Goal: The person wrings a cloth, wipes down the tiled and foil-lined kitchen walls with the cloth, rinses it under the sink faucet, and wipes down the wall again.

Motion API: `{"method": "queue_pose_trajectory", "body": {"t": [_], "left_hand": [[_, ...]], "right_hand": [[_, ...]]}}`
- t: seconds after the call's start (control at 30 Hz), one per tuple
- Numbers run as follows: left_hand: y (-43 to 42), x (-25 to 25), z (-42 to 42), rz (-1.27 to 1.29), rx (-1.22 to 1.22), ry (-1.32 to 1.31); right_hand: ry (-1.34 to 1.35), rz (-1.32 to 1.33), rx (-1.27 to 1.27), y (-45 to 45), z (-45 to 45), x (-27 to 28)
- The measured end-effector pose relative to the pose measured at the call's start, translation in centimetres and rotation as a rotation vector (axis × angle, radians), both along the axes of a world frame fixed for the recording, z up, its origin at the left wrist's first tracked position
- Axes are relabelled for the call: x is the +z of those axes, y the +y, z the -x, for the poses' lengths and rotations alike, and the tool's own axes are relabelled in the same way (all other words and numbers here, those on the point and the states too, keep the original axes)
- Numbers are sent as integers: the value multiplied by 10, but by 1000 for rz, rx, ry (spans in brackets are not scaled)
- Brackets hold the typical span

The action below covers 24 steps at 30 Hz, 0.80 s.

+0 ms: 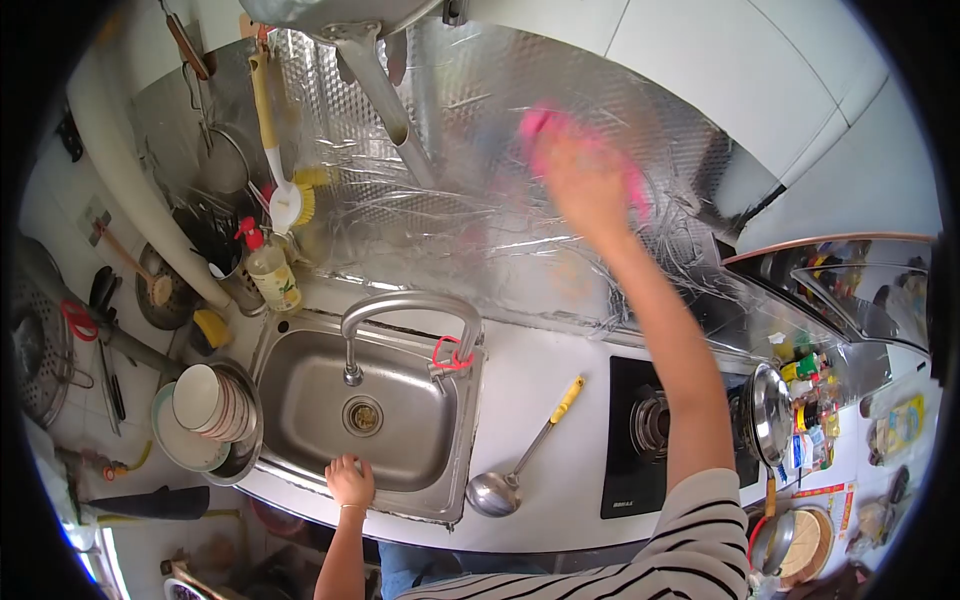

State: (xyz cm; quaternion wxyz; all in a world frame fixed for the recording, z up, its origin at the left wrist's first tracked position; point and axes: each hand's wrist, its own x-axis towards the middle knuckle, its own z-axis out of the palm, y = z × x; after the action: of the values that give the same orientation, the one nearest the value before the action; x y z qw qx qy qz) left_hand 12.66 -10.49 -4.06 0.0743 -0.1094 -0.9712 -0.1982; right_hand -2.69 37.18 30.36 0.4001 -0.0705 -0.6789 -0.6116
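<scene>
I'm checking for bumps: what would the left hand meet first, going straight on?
Likely the faucet nozzle, across the sink basin, though whether the left hand would pass beneath it is unclear.

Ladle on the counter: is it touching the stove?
Apart. The head view shows a strip of white counter between the ladle, yellow handle included, and the black stove.

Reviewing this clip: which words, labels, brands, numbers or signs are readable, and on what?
None can be quoted with certainty.
Stove: pale lettering at front corner, too small.
Pump bottle: label print too small.
Bottles at right: labels too small and blurred.
Yellow-labelled packet: too blurred.
</scene>
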Motion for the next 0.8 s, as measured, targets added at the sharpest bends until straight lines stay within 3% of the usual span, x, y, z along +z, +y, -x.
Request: {"method": "queue_pose_trajectory", "body": {"t": [0.03, 0.07, 0.17, 0.23, 0.3, 0.37, 0.43, 0.47, 0.53, 0.57, 0.6, 0.63, 0.67, 0.73, 0.8], "left_hand": [[0, 1, 1, -5, -5, 8], [-1, 0, 1, -2, -3, 0], [3, -2, 1, -60, 1, 44], [1, 2, 2, -32, -7, 29], [2, 4, 4, -21, 3, 14], [3, 1, 4, -17, 17, 0], [1, -3, 4, -28, -1, 57], [-3, -2, 2, -17, -3, 50], [1, 0, 4, 1, 9, 23], [1, 1, 4, 7, 11, 35], [2, 1, 2, 4, 17, 36], [1, 2, 3, 1, 15, 30], [1, 2, 4, -2, 7, 22], [2, 1, 5, -11, 13, 34], [1, 1, 2, -12, 27, 31]], "right_hand": [[-97, 592, 443, -7, 2, 42], [129, 533, 551, -9, 6, 66], [95, 562, 569, -25, 24, 63], [-246, 545, 363, -45, 27, 11], [-399, 451, 579, -34, 42, -74], [-388, 481, 606, -41, 41, -134], [-759, 948, 733, -45, 35, -171], [-761, 961, 734, -44, 30, -203], [-896, 809, 770, -30, 27, -260], [-897, 803, 772, -23, 24, -270], [-879, 638, 707, -17, 20, -276], [-853, 473, 640, -14, 18, -276], [-851, 470, 638, -15, 15, -258], [-539, 368, 514, -20, 9, -181], [-493, 402, 556, -27, 9, -122]]}}
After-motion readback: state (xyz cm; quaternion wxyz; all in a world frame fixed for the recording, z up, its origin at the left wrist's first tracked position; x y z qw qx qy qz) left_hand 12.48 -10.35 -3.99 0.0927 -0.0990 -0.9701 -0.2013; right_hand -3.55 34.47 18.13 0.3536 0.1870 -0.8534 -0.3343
